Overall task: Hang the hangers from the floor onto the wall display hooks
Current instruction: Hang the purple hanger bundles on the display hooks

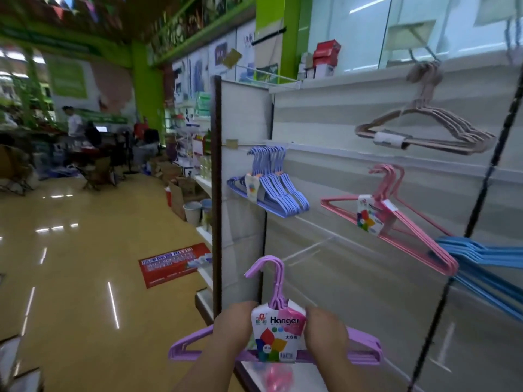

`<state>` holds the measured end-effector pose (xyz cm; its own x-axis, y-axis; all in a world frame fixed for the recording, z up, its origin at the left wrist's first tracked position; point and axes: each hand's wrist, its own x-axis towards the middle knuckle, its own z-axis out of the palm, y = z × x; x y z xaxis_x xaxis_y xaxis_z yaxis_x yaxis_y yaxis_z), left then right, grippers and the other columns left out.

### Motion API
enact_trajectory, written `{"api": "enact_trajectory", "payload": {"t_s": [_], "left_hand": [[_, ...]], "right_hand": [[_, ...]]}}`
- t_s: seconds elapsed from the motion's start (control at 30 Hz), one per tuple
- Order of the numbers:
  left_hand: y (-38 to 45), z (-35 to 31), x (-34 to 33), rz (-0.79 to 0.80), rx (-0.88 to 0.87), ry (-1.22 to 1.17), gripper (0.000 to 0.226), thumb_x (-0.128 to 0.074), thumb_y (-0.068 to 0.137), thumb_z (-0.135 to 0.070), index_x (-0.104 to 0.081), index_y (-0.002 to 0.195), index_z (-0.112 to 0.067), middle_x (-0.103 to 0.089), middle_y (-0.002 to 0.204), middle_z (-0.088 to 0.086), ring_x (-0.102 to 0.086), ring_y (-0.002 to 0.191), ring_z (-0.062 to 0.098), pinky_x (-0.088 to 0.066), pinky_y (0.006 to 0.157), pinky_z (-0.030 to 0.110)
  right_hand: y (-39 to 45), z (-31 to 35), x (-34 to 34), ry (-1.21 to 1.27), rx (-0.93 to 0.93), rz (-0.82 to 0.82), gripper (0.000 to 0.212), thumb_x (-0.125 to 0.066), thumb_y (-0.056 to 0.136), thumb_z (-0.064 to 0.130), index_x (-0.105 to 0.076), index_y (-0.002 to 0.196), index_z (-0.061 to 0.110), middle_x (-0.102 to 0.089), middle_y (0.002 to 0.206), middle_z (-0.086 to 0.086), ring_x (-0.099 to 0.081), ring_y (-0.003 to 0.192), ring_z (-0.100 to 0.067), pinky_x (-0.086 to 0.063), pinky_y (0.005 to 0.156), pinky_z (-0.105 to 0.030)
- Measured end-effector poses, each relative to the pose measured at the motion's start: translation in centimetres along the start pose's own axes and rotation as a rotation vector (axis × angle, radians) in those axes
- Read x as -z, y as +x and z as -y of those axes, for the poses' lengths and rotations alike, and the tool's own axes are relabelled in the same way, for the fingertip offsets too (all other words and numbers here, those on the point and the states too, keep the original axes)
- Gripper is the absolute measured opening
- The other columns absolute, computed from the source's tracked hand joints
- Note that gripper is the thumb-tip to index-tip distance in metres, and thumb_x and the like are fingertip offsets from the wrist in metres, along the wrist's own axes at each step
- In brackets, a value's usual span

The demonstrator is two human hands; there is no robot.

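You held both hands up close together in front of you, forearms rising from the bottom edge. Your left hand (232, 326) gripped the bundle of purple hangers (276, 346) at its left shoulder, fingers curled behind it. Your right hand (327, 331) gripped the right shoulder, fingertips at the label's edge.

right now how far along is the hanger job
Partly done. Already on wall hooks: the periwinkle bundle, pink bundle, beige bundle and a blue bundle at the right edge. In hand: the purple bundle, gripped by the left hand and right hand, not yet hung. The bare hook ahead is open.
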<state>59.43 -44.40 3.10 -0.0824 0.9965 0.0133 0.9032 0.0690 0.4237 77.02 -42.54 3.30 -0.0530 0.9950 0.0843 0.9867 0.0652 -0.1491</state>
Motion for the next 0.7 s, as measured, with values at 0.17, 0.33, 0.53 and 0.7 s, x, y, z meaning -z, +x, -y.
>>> {"api": "enact_trajectory", "payload": {"t_s": [0.17,0.33,0.53,0.7], "left_hand": [[4.8,5.2,5.6,-0.045,-0.037,-0.035,0.025,-0.046,0.091,-0.027,-0.060,0.112,-0.028,-0.067,0.109,0.000,-0.062,0.101,0.020,-0.044,0.074,0.027],[9.4,8.5,8.8,-0.134,-0.049,-0.040,0.019,-0.045,0.092,-0.022,-0.056,0.107,-0.026,-0.067,0.103,0.000,-0.063,0.094,0.021,-0.050,0.076,0.032],[14.9,10.8,11.2,-0.278,-0.075,-0.053,0.014,-0.041,0.092,-0.020,-0.051,0.087,-0.028,-0.063,0.085,-0.006,-0.061,0.080,0.015,-0.052,0.070,0.033],[20.1,11.2,14.1,-0.348,-0.152,-0.011,0.011,-0.043,0.093,-0.025,-0.051,0.087,-0.028,-0.062,0.087,-0.007,-0.059,0.083,0.012,-0.045,0.068,0.029]], "right_hand": [[4.5,7.2,0.7,0.104,0.029,-0.200,0.026,-0.034,0.099,0.021,-0.057,0.110,0.027,-0.063,0.114,0.008,-0.057,0.107,-0.012,-0.038,0.093,-0.027],[8.4,12.1,1.6,0.184,-0.003,-0.309,0.029,-0.037,0.099,0.019,-0.055,0.117,0.031,-0.062,0.117,0.010,-0.054,0.108,-0.010,-0.038,0.096,-0.025],[13.5,14.9,2.2,0.132,0.031,-0.391,0.034,-0.025,0.092,0.021,-0.057,0.102,0.027,-0.065,0.105,0.005,-0.058,0.102,-0.016,-0.038,0.085,-0.029],[19.6,16.4,2.4,0.107,0.067,-0.480,0.030,-0.033,0.081,0.019,-0.062,0.088,0.025,-0.067,0.087,0.004,-0.063,0.087,-0.021,-0.041,0.071,-0.032]]}}
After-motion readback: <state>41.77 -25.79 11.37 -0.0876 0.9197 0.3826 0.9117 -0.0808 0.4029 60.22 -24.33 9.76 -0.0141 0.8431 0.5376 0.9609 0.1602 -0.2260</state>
